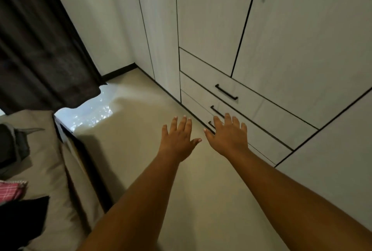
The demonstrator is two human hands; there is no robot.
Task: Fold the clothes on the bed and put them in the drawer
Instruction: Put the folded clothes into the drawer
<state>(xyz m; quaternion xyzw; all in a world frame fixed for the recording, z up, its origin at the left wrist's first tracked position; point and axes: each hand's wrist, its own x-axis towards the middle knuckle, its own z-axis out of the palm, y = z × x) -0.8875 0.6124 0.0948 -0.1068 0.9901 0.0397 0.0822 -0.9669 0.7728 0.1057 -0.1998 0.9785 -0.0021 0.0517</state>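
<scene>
Between bed (50, 160) and wardrobe (302, 49) — left hand (178, 140), right hand (228, 138) spread, beige floor (141, 129) below.

The bed (48, 162) at the left carries a dark grey garment (14, 146), a pink checked cloth (11, 191) and a black garment (22, 220) on its beige sheet.

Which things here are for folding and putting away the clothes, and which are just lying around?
For the job:
pink checked cloth, black garment and dark grey garment, all on the bed
drawers
left hand and right hand, both empty

Just there:
dark curtain
wardrobe doors
floor
</scene>
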